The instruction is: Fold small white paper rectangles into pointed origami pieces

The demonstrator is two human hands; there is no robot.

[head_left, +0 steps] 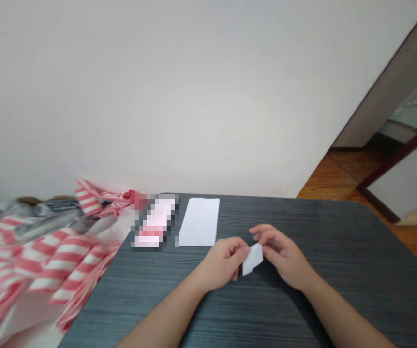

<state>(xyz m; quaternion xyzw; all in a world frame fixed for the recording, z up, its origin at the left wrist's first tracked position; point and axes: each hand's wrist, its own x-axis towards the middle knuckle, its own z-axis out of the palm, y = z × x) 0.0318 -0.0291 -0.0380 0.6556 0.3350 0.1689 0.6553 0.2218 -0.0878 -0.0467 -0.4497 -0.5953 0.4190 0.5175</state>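
Both my hands meet over the middle of a dark grey wood-grain table (320,227). Between them is a small folded piece of white paper (252,259), tilted, held just above the tabletop. My left hand (223,263) pinches its left side with curled fingers. My right hand (281,256) grips its right edge with thumb and fingertips. A larger flat white paper sheet (200,222) lies on the table just beyond my left hand, untouched.
A pink and white object (154,224), blurred out, lies left of the white sheet. Red-and-white striped cloth (41,261) and grey fabric (34,212) are heaped at the table's left edge. A white wall stands behind; wooden floor (342,174) and a doorway lie to the right.
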